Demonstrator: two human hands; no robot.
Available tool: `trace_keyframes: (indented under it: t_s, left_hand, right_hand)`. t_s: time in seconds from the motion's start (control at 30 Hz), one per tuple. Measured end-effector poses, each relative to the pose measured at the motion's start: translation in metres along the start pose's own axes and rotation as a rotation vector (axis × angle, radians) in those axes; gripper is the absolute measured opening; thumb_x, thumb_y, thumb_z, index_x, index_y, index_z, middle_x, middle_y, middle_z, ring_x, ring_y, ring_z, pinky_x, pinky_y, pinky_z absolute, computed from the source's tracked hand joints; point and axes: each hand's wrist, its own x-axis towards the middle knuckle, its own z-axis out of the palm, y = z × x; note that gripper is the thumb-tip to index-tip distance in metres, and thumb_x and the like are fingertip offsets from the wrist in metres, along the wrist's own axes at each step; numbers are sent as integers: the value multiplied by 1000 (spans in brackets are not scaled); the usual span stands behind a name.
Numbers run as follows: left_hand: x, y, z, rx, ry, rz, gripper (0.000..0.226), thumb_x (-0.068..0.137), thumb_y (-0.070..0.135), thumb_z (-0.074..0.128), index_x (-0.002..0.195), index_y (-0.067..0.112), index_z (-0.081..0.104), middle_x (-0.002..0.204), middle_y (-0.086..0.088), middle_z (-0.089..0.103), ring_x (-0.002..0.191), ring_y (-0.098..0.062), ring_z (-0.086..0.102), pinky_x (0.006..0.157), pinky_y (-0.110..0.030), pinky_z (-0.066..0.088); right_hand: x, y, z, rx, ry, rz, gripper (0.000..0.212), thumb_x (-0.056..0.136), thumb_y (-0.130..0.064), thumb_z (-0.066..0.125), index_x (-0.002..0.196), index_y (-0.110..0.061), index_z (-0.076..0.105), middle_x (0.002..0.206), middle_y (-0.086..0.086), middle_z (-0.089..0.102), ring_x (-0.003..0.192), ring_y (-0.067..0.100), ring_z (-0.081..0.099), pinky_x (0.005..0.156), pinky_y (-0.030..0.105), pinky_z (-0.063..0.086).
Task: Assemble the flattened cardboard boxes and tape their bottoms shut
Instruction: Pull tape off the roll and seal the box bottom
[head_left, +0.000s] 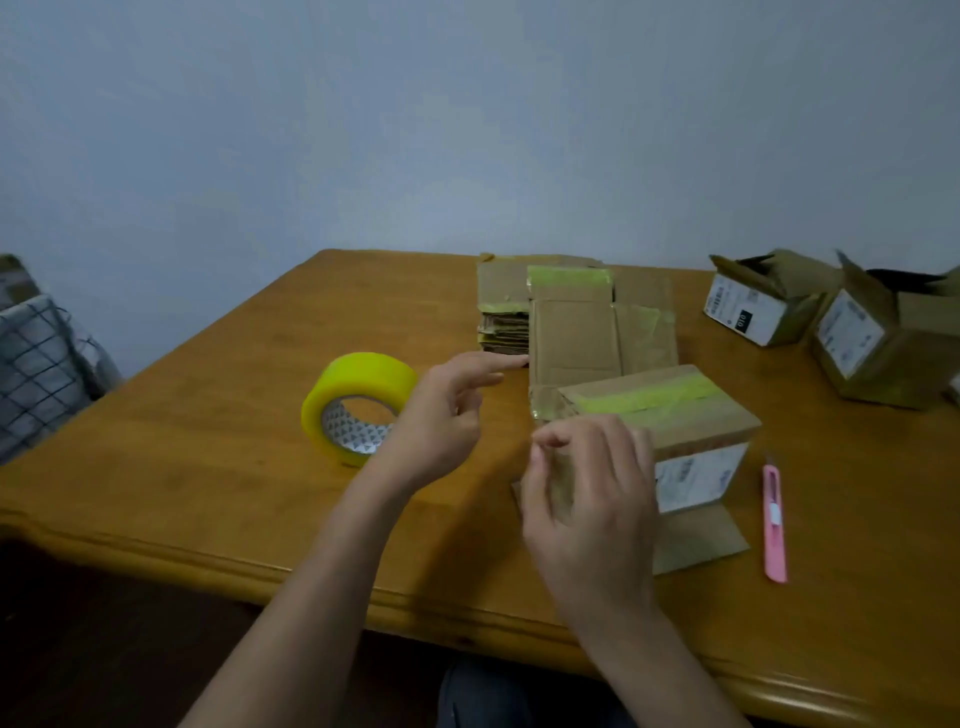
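Head view showed the right hand (587, 499) curled on the taped box (670, 415), probably gripping its near corner; light, stiff cardboard; left hand (441, 415) hovered open

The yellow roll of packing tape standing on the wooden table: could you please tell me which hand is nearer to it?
Left. The left hand hovers just right of the yellow roll of packing tape; the right hand is farther right, at the taped cardboard box.

The right hand (587, 499) hides the near left corner of the taped brown cardboard box (670, 415). The white shipping label (696, 475) on it is too blurred to read. The rightmost open cardboard box (883, 343) is cut off by the picture's right edge.
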Motion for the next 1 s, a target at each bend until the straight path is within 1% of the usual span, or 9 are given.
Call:
trace_keyframes:
  t_s: [0.13,0.27,0.37,0.47,0.6,0.73,0.83,0.9,1.0]
  left_hand:
    - [4,10,39,-233,-189,-56,77,87,-25,34,129,35,57,143,9,49,128,-4,48,102,-19,44]
    - [-6,20,59,-233,-231,-27,49,92,-9,54,120,28,68,123,7,58,106,-7,57,93,-28,51]
    - [-14,31,65,-241,-247,-4,38,90,2,64,117,29,70,118,4,54,86,-7,55,80,-24,52]
    - [-18,40,71,-194,-288,57,42,91,-3,59,114,30,70,129,12,49,85,-12,55,76,-24,53]
    - [-16,44,75,-183,-338,87,49,81,-6,50,111,27,70,133,17,48,87,-16,56,77,-38,56]
    - [-12,47,78,-264,-326,45,36,77,7,49,100,20,74,129,14,55,107,-15,56,83,-36,55]
    - [-8,47,80,-348,-339,16,30,79,8,50,93,15,75,127,7,58,118,-13,54,84,-33,54]
    - [-5,47,79,-366,-353,2,28,80,8,48,92,11,74,126,5,59,117,-12,54,83,-31,54]
    - [-4,47,79,-380,-357,-27,27,83,12,47,91,7,73,126,5,59,112,-13,57,81,-37,57]
  right_hand:
    - [-4,46,-20,11,-99,155,42,99,-43,37,125,-18,58,123,-5,59,122,14,47,102,36,39]
    - [-14,88,-42,181,-188,159,42,99,-43,36,119,-17,63,125,-13,56,129,4,43,109,50,35]
    - [-16,111,-67,321,-229,136,41,98,-41,40,115,-16,68,126,-16,58,133,3,43,113,35,31]
    - [-13,120,-80,380,-212,154,40,99,-41,39,107,-18,71,120,-13,64,130,4,47,108,16,29]
    - [-10,122,-78,389,-176,207,39,99,-36,39,97,-17,73,111,-10,67,123,5,53,101,17,38]
    - [-7,118,-80,369,-214,263,35,94,-43,47,87,-18,71,108,-13,66,118,-3,52,94,8,36]
    - [-4,117,-83,385,-247,314,18,90,-43,61,80,-30,67,107,-15,66,116,-3,54,94,9,38]
    - [-5,117,-84,361,-259,308,7,85,-35,70,82,-29,68,107,-13,66,115,-2,55,95,11,39]
    - [-7,119,-83,291,-253,251,10,82,-25,76,87,-20,70,109,-11,66,115,-3,54,94,4,34]
